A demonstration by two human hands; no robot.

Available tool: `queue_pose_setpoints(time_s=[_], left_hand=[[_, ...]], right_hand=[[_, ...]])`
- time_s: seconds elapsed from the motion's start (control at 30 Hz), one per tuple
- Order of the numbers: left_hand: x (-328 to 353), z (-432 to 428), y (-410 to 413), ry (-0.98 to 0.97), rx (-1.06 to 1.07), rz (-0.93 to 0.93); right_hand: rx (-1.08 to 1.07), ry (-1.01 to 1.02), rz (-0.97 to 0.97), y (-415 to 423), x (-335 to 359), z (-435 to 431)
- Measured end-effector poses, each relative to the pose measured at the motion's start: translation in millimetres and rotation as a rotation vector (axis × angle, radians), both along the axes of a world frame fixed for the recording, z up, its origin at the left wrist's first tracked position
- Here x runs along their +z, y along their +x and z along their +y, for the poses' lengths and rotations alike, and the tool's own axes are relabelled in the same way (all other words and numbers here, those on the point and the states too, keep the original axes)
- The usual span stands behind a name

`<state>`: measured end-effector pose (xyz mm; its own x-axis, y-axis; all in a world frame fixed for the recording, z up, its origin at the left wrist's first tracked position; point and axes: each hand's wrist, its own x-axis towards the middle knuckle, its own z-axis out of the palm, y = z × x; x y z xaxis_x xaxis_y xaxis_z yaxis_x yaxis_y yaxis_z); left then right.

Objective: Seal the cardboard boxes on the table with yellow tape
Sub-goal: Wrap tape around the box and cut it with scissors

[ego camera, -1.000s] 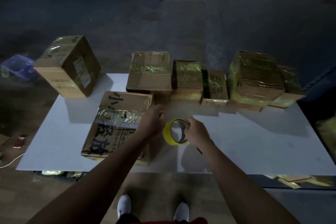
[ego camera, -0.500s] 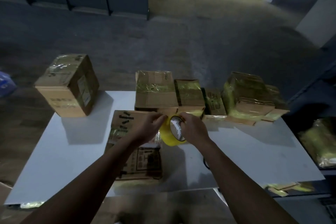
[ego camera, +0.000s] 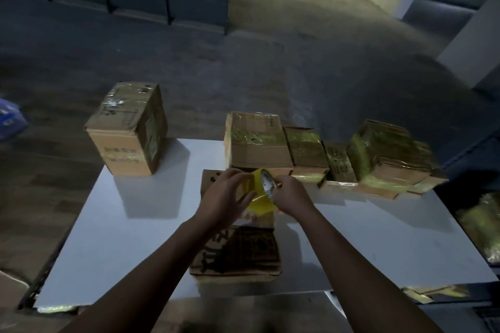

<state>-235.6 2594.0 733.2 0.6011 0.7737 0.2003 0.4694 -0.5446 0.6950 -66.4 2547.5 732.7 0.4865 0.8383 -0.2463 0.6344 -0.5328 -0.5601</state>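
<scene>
Dim concrete floor (ego camera: 270, 67) surrounds the white table (ego camera: 121, 238). At frame centre, over a flat cardboard box (ego camera: 243, 254), our left hand (ego camera: 226, 199) curls round the yellow tape roll (ego camera: 260, 201) and our right hand (ego camera: 290, 196) pinches its rim.

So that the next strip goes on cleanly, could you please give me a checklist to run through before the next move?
1. Grip on the yellow tape roll: ok. The left hand and the right hand both hold it above the box.
2. Loose tape end freed: cannot tell. The right hand pinches at the roll's rim, but no clear strip shows.
3. The printed cardboard box lies flat on the white table: ok.
4. Box's top seam closed and aligned: cannot tell. The hands and the roll hide its middle.
5. Room to work: ok. Bare table shows on both sides of the box, and the row of taped boxes stands behind it.
</scene>
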Motion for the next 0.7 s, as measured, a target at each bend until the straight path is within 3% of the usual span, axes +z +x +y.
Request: queue_pose_setpoints(time_s=[0.13, 0.23, 0.37, 0.47, 0.7], left_hand=[[3, 11, -9, -0.013, 0.075, -0.055], [6, 18, -14, -0.077, 0.114, -0.078], [0, 26, -15, -0.214, 0.264, -0.116], [-3, 30, -18, -0.429, 0.403, -0.222], [-9, 28, -24, -0.957, 0.463, -0.505]], right_hand=[[0.042, -0.078, 0.03, -9, 6, 6], [0.097, -0.112, 0.172, -9, 11, 4], [0.145, -0.002, 0.328, -8, 18, 1], [0.15, 0.01, 0.492, -9, 22, -3], [0.299, 0.233, 0.362, -8, 17, -2]])
